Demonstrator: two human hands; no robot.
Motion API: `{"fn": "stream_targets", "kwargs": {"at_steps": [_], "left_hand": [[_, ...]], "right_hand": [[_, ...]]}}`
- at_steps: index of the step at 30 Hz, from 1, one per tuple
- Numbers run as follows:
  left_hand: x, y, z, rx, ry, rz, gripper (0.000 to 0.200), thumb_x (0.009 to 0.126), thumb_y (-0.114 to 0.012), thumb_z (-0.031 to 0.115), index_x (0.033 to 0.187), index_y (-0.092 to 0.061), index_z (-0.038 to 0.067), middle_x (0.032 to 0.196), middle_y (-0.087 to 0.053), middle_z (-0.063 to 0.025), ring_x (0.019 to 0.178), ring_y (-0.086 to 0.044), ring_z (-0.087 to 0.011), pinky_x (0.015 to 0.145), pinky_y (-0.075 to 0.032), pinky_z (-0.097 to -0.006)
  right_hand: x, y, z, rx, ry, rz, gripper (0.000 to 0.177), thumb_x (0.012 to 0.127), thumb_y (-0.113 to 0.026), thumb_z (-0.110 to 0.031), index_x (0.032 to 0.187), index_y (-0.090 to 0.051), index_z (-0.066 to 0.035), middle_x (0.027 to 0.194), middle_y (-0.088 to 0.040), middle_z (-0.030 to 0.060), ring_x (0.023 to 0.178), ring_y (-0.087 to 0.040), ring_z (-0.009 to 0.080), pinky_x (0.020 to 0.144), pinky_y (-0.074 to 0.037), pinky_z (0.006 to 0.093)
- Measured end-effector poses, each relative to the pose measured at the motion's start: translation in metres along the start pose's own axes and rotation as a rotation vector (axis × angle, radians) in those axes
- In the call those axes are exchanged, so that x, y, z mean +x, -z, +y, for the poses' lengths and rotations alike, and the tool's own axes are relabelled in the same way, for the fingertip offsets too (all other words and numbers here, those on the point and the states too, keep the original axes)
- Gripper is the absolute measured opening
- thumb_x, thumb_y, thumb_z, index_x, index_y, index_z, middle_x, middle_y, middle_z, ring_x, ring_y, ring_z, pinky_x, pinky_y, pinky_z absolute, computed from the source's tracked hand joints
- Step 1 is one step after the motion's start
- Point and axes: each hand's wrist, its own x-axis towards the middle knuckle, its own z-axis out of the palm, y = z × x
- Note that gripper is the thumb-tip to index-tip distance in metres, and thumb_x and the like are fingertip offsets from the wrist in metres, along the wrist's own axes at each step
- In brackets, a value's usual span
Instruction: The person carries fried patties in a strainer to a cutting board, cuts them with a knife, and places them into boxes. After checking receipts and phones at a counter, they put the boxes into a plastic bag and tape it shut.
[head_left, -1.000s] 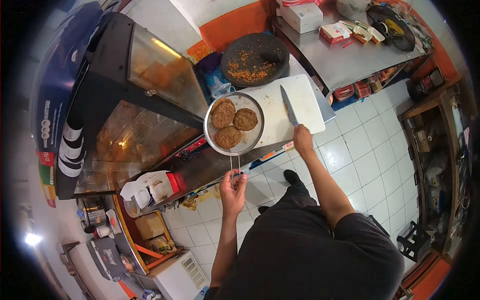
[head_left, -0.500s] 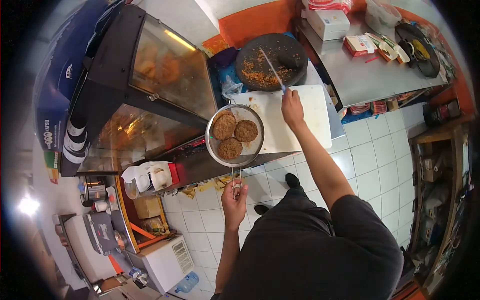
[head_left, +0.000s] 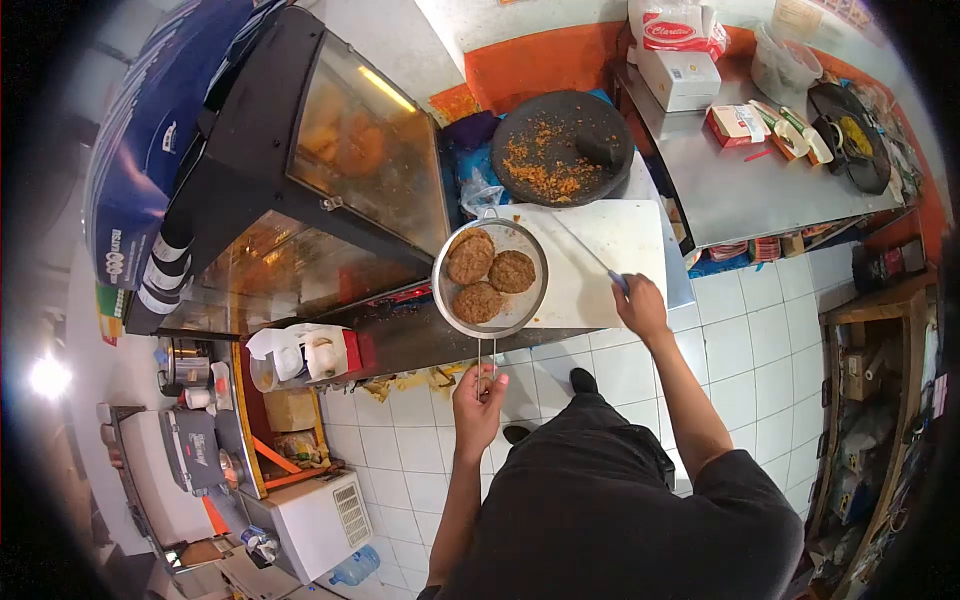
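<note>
My left hand (head_left: 480,400) is closed round the wire handle of a round mesh strainer (head_left: 507,318). Three browned, round patties (head_left: 478,303) lie in its basket, which overlaps the left part of a white cutting board (head_left: 620,250). In my right hand (head_left: 642,303) is the blue handle of a knife (head_left: 592,250); its long thin blade points up and left over the board. Behind the board sits a dark stone mortar (head_left: 520,130) with orange-brown crumbs (head_left: 550,172) and a dark pestle (head_left: 598,147) in it.
A dark glass-sided display case (head_left: 365,150) stands close on the left. To the right, a metal table (head_left: 730,200) carries a white box (head_left: 680,80), a plastic tub (head_left: 785,65) and a second stone mortar (head_left: 860,165). Wooden shelves (head_left: 880,320) stand farther right.
My right hand has drawn the knife back from over the mortar, down and to the right, onto the board side. My left hand still holds the strainer; the whole view has shifted slightly.
</note>
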Motion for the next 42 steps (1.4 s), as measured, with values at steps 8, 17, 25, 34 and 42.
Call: {"fn": "stream_targets", "kwargs": {"at_steps": [8,17,25,34,42], "left_hand": [[0.013,-0.008,0.006,0.082,-0.002,-0.029,0.021,0.093,-0.066,0.016,0.105,-0.056,0.001,0.061,-0.044,0.0073,0.055,-0.036,-0.0004,0.049,-0.028,-0.0195],[0.053,-0.028,-0.042,0.106,-0.086,-0.153,0.021,0.094,-0.064,0.015,0.108,-0.055,0.003,0.067,-0.052,0.0054,0.058,-0.043,-0.0007,0.049,-0.035,-0.0218],[0.077,-0.064,-0.053,0.637,-0.465,0.002,0.025,0.092,-0.055,0.005,0.116,-0.052,0.000,0.069,-0.060,-0.0181,0.069,-0.064,-0.0388,0.061,-0.048,-0.0483],[0.087,-0.082,-0.035,0.998,-0.259,-0.057,0.043,0.090,-0.053,0.003,0.132,-0.044,0.002,0.087,-0.066,-0.0233,0.077,-0.065,-0.0426,0.066,-0.053,-0.0516],[0.085,-0.068,-0.059,0.856,-0.385,0.047,0.042,0.091,-0.054,0.004,0.132,-0.044,0.003,0.088,-0.066,-0.0223,0.076,-0.066,-0.0402,0.064,-0.054,-0.0489]], "right_hand": [[0.141,-0.036,0.018,0.538,-0.202,-0.067,0.047,0.095,-0.058,-0.041,0.080,-0.069,0.003,0.064,-0.063,0.0100,0.056,-0.059,0.0172,0.055,-0.046,0.0328],[0.041,0.006,0.069,0.811,-0.450,-0.227,0.049,0.095,-0.059,-0.045,0.087,-0.065,0.002,0.063,-0.054,0.0010,0.047,-0.047,0.0066,0.040,-0.034,0.0220],[-0.071,0.058,0.064,0.931,-0.649,-0.103,0.043,0.099,-0.054,-0.038,0.094,-0.062,0.004,0.063,-0.050,-0.0021,0.048,-0.041,0.0030,0.039,-0.028,0.0192],[-0.084,0.012,0.063,0.493,-0.573,-0.004,0.045,0.099,-0.054,-0.037,0.081,-0.066,0.003,0.060,-0.058,0.0038,0.048,-0.050,0.0091,0.045,-0.038,0.0261],[-0.065,0.011,0.039,0.250,-0.456,0.053,0.045,0.097,-0.054,-0.032,0.074,-0.063,0.005,0.063,-0.062,0.0215,0.061,-0.064,0.0357,0.058,-0.047,0.0442]]}}
